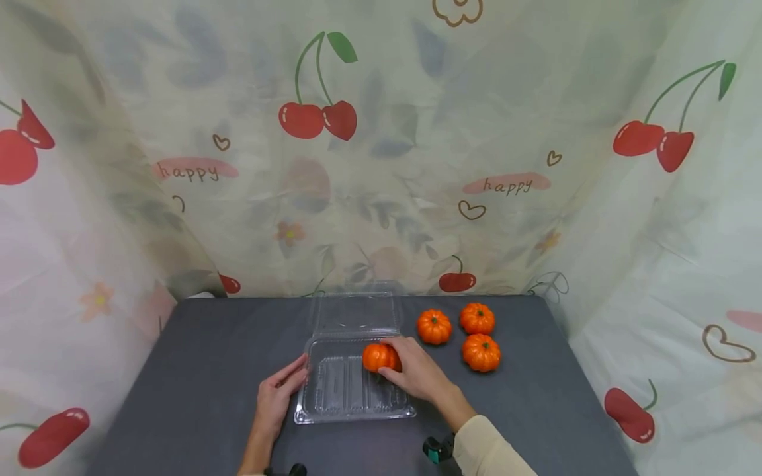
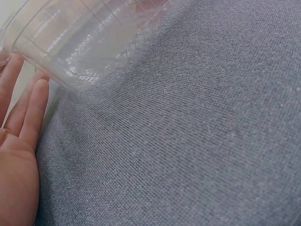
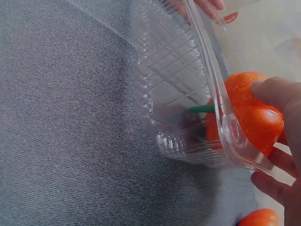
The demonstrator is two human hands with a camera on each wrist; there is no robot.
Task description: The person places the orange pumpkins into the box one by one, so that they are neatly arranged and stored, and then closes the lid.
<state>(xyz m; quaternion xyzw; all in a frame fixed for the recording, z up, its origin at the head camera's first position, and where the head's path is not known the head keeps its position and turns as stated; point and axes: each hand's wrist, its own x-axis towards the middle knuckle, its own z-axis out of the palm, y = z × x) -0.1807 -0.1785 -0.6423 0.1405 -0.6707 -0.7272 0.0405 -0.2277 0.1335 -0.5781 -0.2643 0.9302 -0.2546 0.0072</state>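
My right hand (image 1: 415,371) grips a small orange toy pumpkin (image 1: 378,357) between thumb and fingers, at the right part of a clear plastic clamshell container (image 1: 339,418). In the right wrist view the pumpkin (image 3: 254,113) is tilted at the rim, its green stem (image 3: 201,108) seen through the clear wall. The container's lid (image 1: 355,311) stands open toward the back. At the container's left side, my left hand (image 1: 275,400) touches the edge with its fingertips. In the left wrist view its fingers (image 2: 34,110) look fairly straight against the clear wall.
Three more orange pumpkins (image 1: 434,327) (image 1: 477,318) (image 1: 481,353) sit on the dark grey table (image 1: 208,383), right of the container. A patterned curtain (image 1: 381,218) with cherries hangs behind and on both sides of the table.
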